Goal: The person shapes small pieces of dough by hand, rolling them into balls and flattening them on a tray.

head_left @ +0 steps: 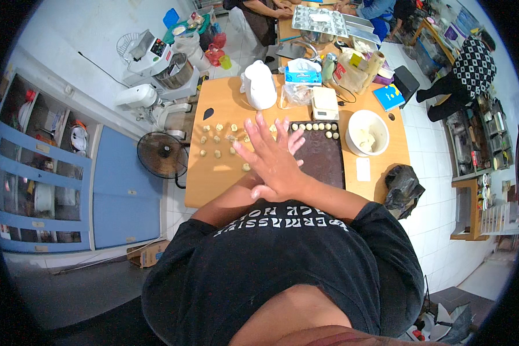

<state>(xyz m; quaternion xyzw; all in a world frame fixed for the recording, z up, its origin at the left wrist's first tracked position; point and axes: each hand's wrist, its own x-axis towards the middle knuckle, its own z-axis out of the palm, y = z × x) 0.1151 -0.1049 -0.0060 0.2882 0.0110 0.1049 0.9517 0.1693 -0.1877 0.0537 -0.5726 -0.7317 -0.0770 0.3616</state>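
My right hand (271,160) lies over my left hand in front of my chest, its fingers stretched out and spread. Beneath it my left hand (294,142) shows only its fingertips, extended past the right hand's far edge. The palms face each other, and whatever may be between them is hidden. To the left of the hands, several small pale dough pieces (217,139) lie in rough rows on the wooden table (207,179). On the right, a dark baking tray (324,154) carries small pale dough balls (315,127) along its far edge and right corner.
A white tub (367,134) holding dough stands right of the tray, with a kitchen scale (325,104) behind. Farther back are a white covered object (259,85) and a tissue box (303,75). A fan (162,151) stands left; a black plastic bag (403,190) hangs at right. People work beyond.
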